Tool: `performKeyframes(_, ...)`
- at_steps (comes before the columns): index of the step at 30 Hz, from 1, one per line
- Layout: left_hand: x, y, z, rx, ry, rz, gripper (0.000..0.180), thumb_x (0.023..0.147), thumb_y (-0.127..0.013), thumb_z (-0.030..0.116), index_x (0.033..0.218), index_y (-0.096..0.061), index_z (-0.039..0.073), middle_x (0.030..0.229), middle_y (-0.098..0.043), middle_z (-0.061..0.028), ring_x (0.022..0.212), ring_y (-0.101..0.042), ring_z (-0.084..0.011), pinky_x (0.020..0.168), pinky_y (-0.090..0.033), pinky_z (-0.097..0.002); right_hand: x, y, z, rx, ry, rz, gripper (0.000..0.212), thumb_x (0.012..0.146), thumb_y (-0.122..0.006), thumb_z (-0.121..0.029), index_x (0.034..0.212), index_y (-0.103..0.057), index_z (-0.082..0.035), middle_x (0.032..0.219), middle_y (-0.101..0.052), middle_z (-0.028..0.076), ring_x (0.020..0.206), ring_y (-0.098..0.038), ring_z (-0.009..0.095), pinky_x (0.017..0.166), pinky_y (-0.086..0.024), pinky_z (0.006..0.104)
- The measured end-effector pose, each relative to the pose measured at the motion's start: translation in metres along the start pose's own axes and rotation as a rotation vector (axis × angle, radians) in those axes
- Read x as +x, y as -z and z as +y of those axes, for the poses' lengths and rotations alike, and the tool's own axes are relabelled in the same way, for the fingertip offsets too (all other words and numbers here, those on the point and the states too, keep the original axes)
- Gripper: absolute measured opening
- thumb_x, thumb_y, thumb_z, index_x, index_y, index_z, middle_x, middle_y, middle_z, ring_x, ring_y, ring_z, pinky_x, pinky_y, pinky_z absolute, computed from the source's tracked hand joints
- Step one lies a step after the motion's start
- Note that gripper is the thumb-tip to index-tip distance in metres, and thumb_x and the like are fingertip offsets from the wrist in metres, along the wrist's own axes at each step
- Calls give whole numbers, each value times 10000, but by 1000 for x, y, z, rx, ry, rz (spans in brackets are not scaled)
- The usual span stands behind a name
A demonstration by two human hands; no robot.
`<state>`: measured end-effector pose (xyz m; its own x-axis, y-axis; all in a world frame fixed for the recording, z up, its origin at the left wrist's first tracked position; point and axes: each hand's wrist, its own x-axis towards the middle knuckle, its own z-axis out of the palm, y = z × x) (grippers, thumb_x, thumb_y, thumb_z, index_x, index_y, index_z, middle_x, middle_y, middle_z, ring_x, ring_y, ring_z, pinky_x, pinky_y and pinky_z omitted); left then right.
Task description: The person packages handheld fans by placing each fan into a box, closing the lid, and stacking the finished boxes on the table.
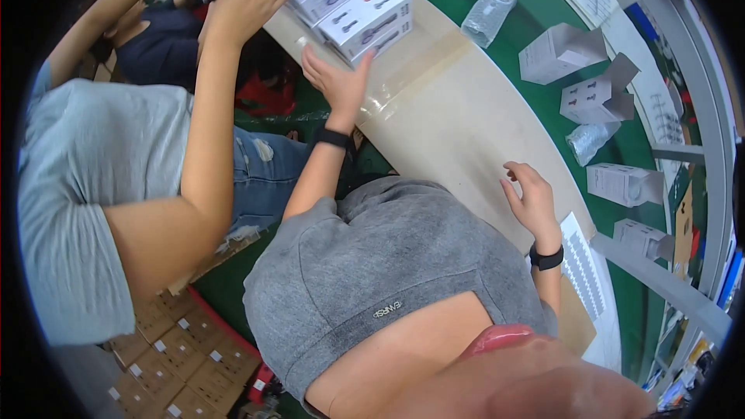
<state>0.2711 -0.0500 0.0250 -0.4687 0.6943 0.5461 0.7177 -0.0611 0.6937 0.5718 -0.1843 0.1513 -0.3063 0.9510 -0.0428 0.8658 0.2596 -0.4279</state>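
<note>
My left hand (pixel 339 87) is open, its fingers apart, just below the stacked white printed boxes (pixel 365 19) at the table's far left. Its fingertips are close to the lowest box; whether they touch it I cannot tell. My right hand (pixel 531 200) hangs over the right part of the pale tabletop (pixel 442 109), with loosely bent fingers and nothing in it. A black band circles each of my wrists. To my left, a co-worker's hand (pixel 260 0) rests against the side of the stack, which is cut off by the picture's upper edge.
On the green conveyor belt (pixel 535 97) beyond the table stand several open white boxes (pixel 555 54) and bubble-wrapped items (pixel 489 12). A metal rail (pixel 660 279) crosses at right, near a printed sheet (pixel 582 264). Brown cartons (pixel 182 361) lie at lower left.
</note>
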Motion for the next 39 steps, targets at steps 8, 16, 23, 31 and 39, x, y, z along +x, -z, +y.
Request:
performKeyframes(8,17,-85,-34,-225,326,-107,932,658,-749,337,1315,-232,-74,1252,-400,-246,1159,-389,-360,911,-361,-389,18,-13,-7,27,164,20,199,765,-603,-90,955,-573,-38,816,-594,114,734,-600,244,650,-480,321)
performKeyframes(16,12,-14,-13,-118,-155,-214,528,718,-703,311,1118,-553,1,827,-633,-165,736,-616,-323,647,-484,-345,45,-20,-17,16,251,359,576,689,-725,-182,1184,-469,-37,1122,-536,154,988,-551,280,797,-452,335)
performKeyframes(23,24,37,110,-552,-835,-601,457,700,-716,254,1065,-582,15,1003,-612,-166,837,-619,-280,718,-487,-322,74,-36,-7,334,143,221,1007,604,-789,-267,1362,-176,-15,1345,-286,241,1244,-322,340,1032,-257,396)
performKeyframes(31,-33,3,157,-1224,-56,-1130,907,549,-811,302,1268,-341,10,1235,-441,-199,1124,-441,-336,931,-348,-410,19,-22,17,855,44,346,1017,633,-770,-301,1376,-136,-17,1374,-242,234,1289,-250,317,1046,-219,407)
performKeyframes(39,-54,-3,182,-607,-958,-951,987,525,-832,341,1279,-289,7,1242,-393,-180,1168,-373,-320,970,-293,-431,-36,17,-8,157,-45,552,988,560,-802,-274,1345,-243,-58,1335,-296,211,1240,-311,366,997,-313,407)
